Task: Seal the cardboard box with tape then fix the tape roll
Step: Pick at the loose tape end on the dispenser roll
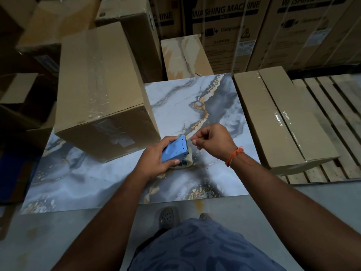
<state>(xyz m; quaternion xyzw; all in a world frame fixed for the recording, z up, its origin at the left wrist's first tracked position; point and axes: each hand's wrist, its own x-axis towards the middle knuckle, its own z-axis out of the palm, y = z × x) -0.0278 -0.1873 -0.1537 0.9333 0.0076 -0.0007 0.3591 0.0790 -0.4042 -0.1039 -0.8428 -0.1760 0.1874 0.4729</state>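
Note:
My left hand [154, 157] grips a blue tape dispenser [173, 148] over the marble-patterned sheet [187, 102]. A roll of clear tape [188, 160] sits in the dispenser's lower end, partly hidden by it. My right hand [213, 139], with an orange thread on the wrist, is just right of the dispenser's top edge, fingers pinched together; the clear tape end between them is too faint to make out. The long cardboard box [99, 89] lies to the left on the sheet, clear tape running along its top seam and down its near face.
A flat taped box [281, 118] rests on a wooden pallet [336, 114] at the right. A smaller box [183, 55] stands behind the sheet. Washing machine cartons [224, 24] wall off the back, more boxes crowd the left. My feet [168, 216] stand on grey floor.

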